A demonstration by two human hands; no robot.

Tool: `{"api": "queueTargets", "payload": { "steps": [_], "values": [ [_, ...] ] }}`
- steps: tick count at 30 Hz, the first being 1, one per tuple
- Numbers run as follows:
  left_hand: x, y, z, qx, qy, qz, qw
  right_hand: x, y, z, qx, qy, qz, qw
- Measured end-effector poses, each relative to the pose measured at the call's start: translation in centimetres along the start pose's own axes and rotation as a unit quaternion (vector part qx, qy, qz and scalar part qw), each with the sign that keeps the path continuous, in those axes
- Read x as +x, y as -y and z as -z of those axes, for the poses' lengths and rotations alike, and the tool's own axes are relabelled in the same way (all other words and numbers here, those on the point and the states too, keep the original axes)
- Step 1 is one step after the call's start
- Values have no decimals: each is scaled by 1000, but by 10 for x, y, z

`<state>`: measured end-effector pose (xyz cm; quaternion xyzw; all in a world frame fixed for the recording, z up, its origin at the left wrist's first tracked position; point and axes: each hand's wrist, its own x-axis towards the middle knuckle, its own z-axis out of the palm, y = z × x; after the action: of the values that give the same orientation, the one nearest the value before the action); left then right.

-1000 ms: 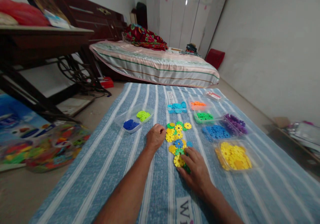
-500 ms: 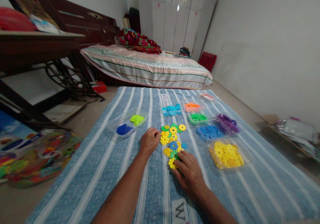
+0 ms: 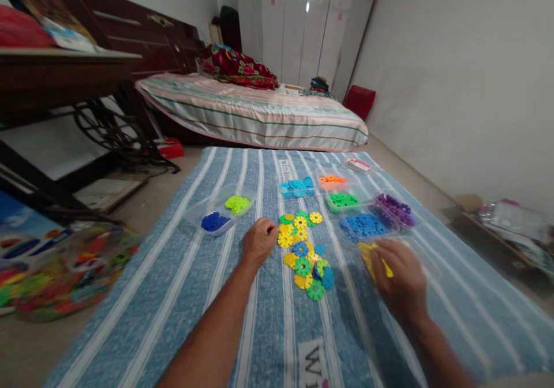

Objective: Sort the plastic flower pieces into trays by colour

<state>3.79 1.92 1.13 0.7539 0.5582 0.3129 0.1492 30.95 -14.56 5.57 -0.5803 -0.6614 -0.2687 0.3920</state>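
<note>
A loose pile of coloured plastic flower discs point(image 3: 304, 248) lies on a blue striped cloth point(image 3: 268, 319). My left hand point(image 3: 258, 242) rests closed on the cloth at the pile's left edge, touching a yellow disc. My right hand point(image 3: 399, 282) is over the clear tray of yellow discs point(image 3: 366, 255), fingers curled and blurred; whether it holds a disc I cannot make out. Clear trays hold sorted discs: dark blue and lime point(image 3: 220, 212), blue point(image 3: 362, 225), purple point(image 3: 395, 208), green point(image 3: 341, 201), orange point(image 3: 332, 179). Cyan discs point(image 3: 295, 187) lie behind the pile.
A low mattress point(image 3: 255, 114) with a red patterned bundle lies beyond the cloth. A dark table with a treadle frame point(image 3: 64, 105) stands at the left. A plastic bag of mixed discs point(image 3: 69, 267) sits on the floor, left. Clutter lies along the right wall point(image 3: 506, 226).
My right hand left the near end of the pile and swung right to the yellow tray, uncovering green, yellow and blue discs. The left hand stayed put.
</note>
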Motion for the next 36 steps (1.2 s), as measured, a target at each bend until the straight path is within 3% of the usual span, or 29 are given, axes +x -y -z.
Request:
{"api": "queueTargets", "payload": {
  "steps": [3, 5, 10, 13, 16, 20, 28, 36],
  "values": [
    [0, -1, 0, 3, 3, 9, 1000, 0, -25, 14, -98, 0, -27, 995],
    [0, -2, 1, 2, 6, 14, 1000, -4, -24, 13, -92, 9, -27, 995],
    [-1, -5, 3, -9, 8, 14, 1000, -17, 26, -12, 37, 56, 2, 998],
    [-2, -6, 4, -16, 8, 13, 1000, -24, 53, -29, 87, 122, 10, 989],
    [-2, -6, 4, -20, 7, 13, 1000, -29, 63, -42, 102, 191, 3, 976],
    [-1, -5, 4, -20, 8, 18, 1000, -33, 57, -51, 114, 262, -18, 958],
    [-2, -6, 3, -16, 10, 18, 1000, -49, 36, -51, 120, 235, -51, 963],
    [-2, -4, 3, -27, 0, 15, 1000, -46, 36, -51, 106, 223, -50, 968]
  ]
}}
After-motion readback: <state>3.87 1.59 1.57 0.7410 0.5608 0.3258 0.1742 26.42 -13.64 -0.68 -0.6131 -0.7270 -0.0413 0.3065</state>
